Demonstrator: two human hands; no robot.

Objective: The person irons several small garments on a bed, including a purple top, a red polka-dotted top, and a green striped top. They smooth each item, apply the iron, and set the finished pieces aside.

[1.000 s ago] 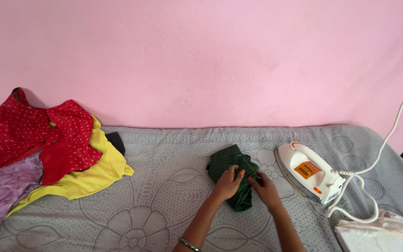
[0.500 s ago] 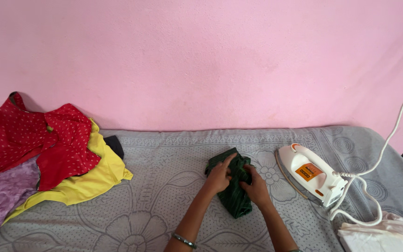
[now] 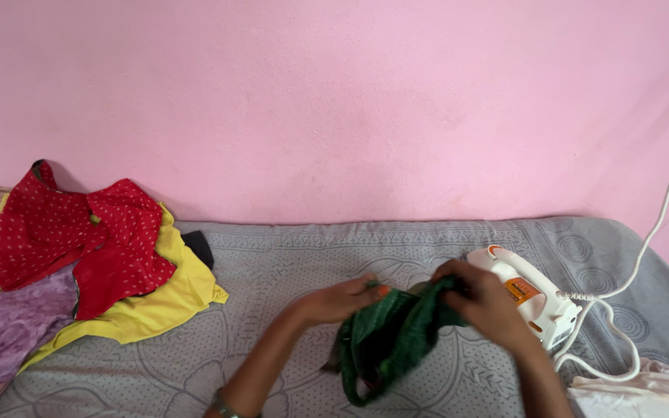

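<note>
Currently, head view: both hands hold the green garment (image 3: 392,337) lifted off the grey bedsheet (image 3: 272,263), mid-scene. Left hand (image 3: 342,298) pinches its near-left top edge, fingers closed on the cloth; right hand (image 3: 485,302) grips the right top edge, closed too. Garment hangs bunched and loose between them, not folded. White iron (image 3: 540,298) stands just beyond the right hand, cord (image 3: 652,224) running off right. Pile of red dotted cloth (image 3: 79,232), yellow cloth (image 3: 164,294) and purple cloth (image 3: 9,325) sits untouched far left; white cloth (image 3: 636,395) near right corner. Judging progress: green piece in hand, pile still waiting. Versus a second ago: garment lay folded flat under both palms, now it is picked up and opened out, hands spread apart.
</note>
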